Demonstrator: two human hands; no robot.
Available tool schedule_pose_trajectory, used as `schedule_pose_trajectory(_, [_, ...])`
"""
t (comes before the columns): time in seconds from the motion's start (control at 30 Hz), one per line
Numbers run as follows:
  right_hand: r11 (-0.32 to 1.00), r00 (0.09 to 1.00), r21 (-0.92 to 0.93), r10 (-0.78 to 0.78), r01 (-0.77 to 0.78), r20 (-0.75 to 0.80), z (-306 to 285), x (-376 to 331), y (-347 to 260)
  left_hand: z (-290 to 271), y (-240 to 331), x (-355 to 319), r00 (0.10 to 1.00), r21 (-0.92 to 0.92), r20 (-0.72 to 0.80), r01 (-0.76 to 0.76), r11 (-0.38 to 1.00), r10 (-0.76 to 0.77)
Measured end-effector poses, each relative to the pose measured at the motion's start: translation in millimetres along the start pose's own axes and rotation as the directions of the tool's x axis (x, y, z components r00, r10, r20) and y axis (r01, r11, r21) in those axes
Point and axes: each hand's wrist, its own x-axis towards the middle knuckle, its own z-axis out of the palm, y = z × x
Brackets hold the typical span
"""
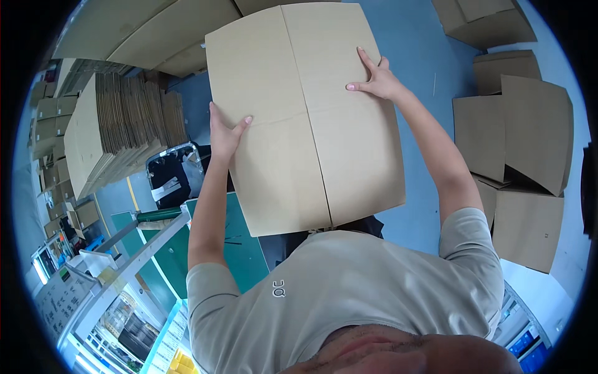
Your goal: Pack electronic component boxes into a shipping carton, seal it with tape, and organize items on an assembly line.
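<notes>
I hold a flattened cardboard box [305, 118] up before my chest, my left hand [224, 134] gripping its left edge and my right hand [377, 78] pressed flat on its face. It is still folded flat with nothing in it, unopened. A stack of flat cartons [118, 124] waits to my left; loose ones [517, 149] lie to my right.

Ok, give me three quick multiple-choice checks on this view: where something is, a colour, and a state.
1. Where is the tall stack of flattened cartons?
A. To the person's left
B. To the person's right
C. Under the box

2. What colour is the floor?
A. Red
B. Blue
C. White

3. How is the cardboard box held?
A. One hand only
B. Lying untouched
C. Both hands on it

Answers: 1 A, it rises at the picture's left. 2 B, blue shows around the cartons. 3 C, the left hand grips its edge and the right hand presses its face.
</notes>
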Motion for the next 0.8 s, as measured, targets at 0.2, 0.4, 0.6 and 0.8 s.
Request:
schedule_pose_trajectory(0.2, [0.975,1.000,-0.224,-0.003,0.003,0.001,4,3,7,56,58,-53,0.825,0.537,0.228,-0.550,0.639,0.518])
schedule_pose_trajectory(0.4, [0.834,0.968,-0.503,-0.252,0.227,0.020,21,-2,-39,135,112,-134,0.819,0.506,0.256,-0.566,0.650,0.514])
schedule_pose_trajectory(0.6, [0.370,0.401,-0.241,-0.911,0.897,0.094,74,-71,-244,129,103,-189,0.905,0.543,0.235,-0.424,0.724,0.354])
schedule_pose_trajectory(0.8, [0.039,-0.037,0.112,-0.799,0.993,0.600,305,-195,-392,207,71,-208,0.867,-0.225,-0.272,-0.480,0.848,0.418])
